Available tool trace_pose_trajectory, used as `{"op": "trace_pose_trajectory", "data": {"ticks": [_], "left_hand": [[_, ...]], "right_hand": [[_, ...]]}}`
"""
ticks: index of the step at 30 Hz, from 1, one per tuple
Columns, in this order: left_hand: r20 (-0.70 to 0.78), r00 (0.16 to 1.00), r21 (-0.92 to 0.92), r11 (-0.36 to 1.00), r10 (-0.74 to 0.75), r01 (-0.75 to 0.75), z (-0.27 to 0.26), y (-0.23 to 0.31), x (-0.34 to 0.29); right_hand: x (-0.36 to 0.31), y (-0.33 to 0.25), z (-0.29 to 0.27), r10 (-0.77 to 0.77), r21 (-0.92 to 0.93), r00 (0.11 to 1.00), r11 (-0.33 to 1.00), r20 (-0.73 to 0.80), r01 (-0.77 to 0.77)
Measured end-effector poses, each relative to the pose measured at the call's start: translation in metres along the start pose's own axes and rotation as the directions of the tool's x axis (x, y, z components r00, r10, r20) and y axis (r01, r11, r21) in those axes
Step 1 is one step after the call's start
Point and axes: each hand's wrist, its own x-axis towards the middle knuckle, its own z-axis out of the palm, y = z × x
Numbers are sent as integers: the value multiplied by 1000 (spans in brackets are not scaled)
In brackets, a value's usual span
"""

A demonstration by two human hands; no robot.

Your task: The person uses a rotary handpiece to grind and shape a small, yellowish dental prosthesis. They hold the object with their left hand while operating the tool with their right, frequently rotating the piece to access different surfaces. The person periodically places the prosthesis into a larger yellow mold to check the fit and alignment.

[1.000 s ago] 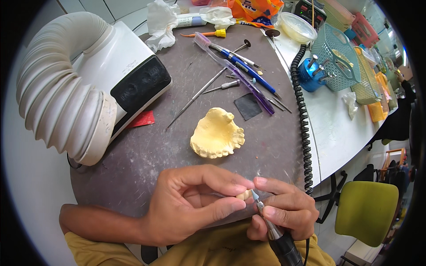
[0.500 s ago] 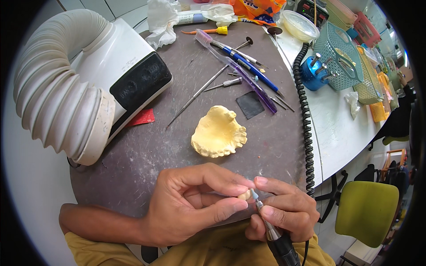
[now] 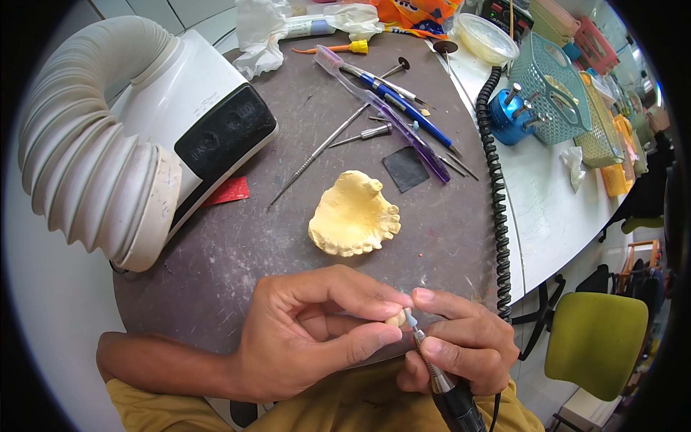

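Between the thumb and fingertips of my left hand [image 3: 309,331] is pinched a small cream-coloured dental crown [image 3: 395,319], partly hidden by the fingers. My right hand [image 3: 468,335] grips a dental handpiece [image 3: 440,378] with a metal nose and black body. The handpiece's pale blue polishing tip [image 3: 410,317] meets the crown's right side, and my right index fingertip lies close to my left fingertips. Just beyond my hands, a yellow plaster dental model [image 3: 354,214] rests on the dark round work surface [image 3: 216,288].
At the left stands a white machine [image 3: 209,108] with a ribbed hose [image 3: 79,144]. Behind the model lie a purple toothbrush [image 3: 389,111], a blue pen [image 3: 414,115], a metal probe [image 3: 317,158] and a black square [image 3: 405,170]. A coiled cord [image 3: 497,194] runs along the right, near a blue bur holder [image 3: 511,119].
Both hands keep their grip, and the polishing tip has shifted very slightly against the crown. The rest of the view moves only by a few pixels.
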Motion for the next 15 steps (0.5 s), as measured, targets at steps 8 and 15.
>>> {"op": "trace_pose_trajectory", "data": {"ticks": [8, 15], "left_hand": [[15, 1000, 22, 1000, 3, -3, -1, 0, 0], [19, 1000, -13, 1000, 1, -1, -1, -1, 0]], "right_hand": [[-2, -1, -2, 27, 8, 1000, 1000, 4, -27], [-1, -1, -3, 24, 11, 1000, 1000, 16, -24]]}}
